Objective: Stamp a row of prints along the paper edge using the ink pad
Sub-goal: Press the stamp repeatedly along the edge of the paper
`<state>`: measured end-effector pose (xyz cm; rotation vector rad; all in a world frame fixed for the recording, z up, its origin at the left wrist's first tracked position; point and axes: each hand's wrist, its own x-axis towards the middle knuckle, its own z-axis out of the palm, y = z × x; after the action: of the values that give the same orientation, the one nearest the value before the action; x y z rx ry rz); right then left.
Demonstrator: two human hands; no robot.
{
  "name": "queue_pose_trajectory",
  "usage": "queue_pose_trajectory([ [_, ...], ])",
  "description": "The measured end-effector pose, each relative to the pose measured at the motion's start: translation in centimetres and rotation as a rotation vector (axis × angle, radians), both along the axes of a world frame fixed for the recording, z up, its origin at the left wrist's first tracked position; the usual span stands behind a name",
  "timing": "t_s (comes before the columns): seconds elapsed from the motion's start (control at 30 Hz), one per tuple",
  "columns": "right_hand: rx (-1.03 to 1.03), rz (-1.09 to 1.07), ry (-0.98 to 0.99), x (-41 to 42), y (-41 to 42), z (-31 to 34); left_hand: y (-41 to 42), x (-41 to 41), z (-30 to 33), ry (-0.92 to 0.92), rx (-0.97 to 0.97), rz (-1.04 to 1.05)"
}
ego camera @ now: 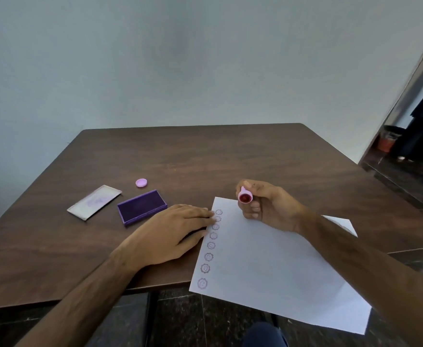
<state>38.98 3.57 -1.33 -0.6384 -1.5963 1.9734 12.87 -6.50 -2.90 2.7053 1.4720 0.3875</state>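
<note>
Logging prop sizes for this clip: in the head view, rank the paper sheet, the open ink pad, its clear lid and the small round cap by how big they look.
1. Paper sheet, by far the largest.
2. Ink pad and clear lid: they look about alike, so I won't rank them.
3. Round cap, the smallest.

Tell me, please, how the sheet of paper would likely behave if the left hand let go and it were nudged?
The paper is thin and probably floppy. Its near part overhangs the table edge, so it may droop or slide off. Only the left hand pins it at the stamped edge; it looks light enough to shift easily.
</note>
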Motion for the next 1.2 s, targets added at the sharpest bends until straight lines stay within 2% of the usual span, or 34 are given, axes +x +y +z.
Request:
queue_pose_trajectory([
  [0.1,0.114,-0.029,-0.052,-0.5,1.0,0.7,0.0,0.1,0.1,-0.022,-0.009,0.006],
  [0.27,0.547,-0.135,-0.343,-2.2,2.5,1.5,-0.1,0.1,0.1,-0.039,-0.044,0.013],
  [0.37,0.717,-0.121,-0.400,-3.2,2.4,0.7,0.1,0.1,0.1,-0.038,-0.047,0.013],
  [0.73,0.966,-0.151,-0.422,-3.5,2.1,-1.4,0.3,0.0,-0.1,-0.063,-0.054,0.013],
  [1.2,1.106,-0.136,-0.456,-3.6,2.0,-1.6,-0.1,0.1,0.3,-0.065,-0.066,0.019],
])
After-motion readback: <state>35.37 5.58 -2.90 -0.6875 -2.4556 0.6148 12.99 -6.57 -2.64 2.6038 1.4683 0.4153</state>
